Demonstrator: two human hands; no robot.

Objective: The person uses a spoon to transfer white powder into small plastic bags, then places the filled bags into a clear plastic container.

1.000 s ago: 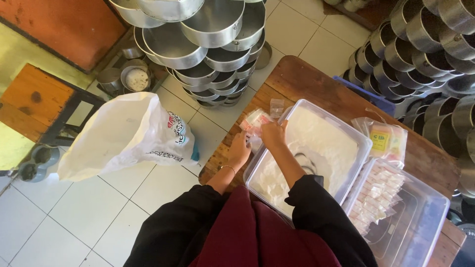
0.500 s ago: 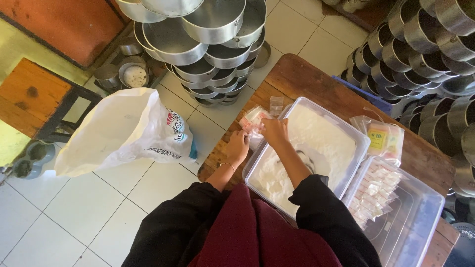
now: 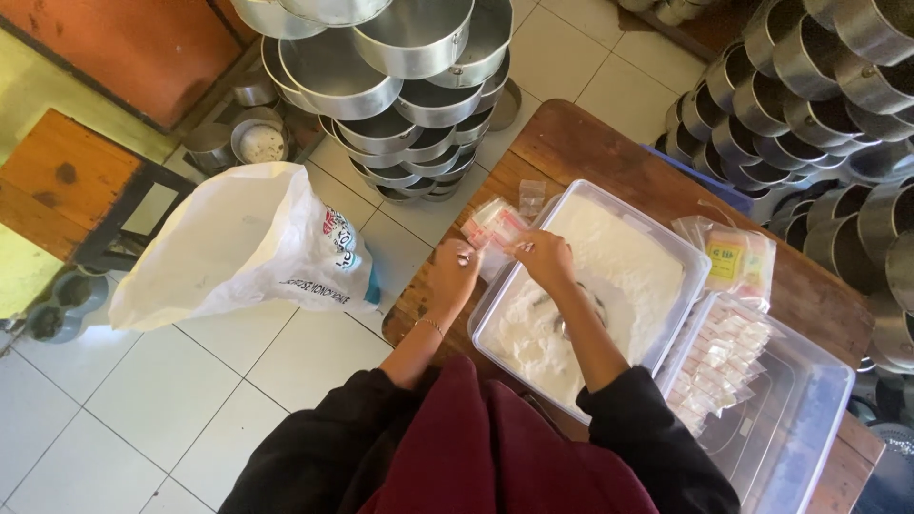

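Over tub rim (image 3: 495,286), both hands pinching: left hand (image 3: 455,269), right hand (image 3: 543,255).

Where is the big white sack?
In the head view, the big white plastic sack stands open on the tiled floor at the left, beside the brown wooden table and in front of the stacked round metal pans.

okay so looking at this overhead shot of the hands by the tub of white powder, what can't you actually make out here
Head view, the only view:
- What the left hand and right hand pinch between them: too small, covered by the fingers.
- The metal scoop in the powder tub: partly behind the right forearm.
- The clear tub of small packets: cut off by the bottom edge.
- Inside the white sack: hidden by its folds.
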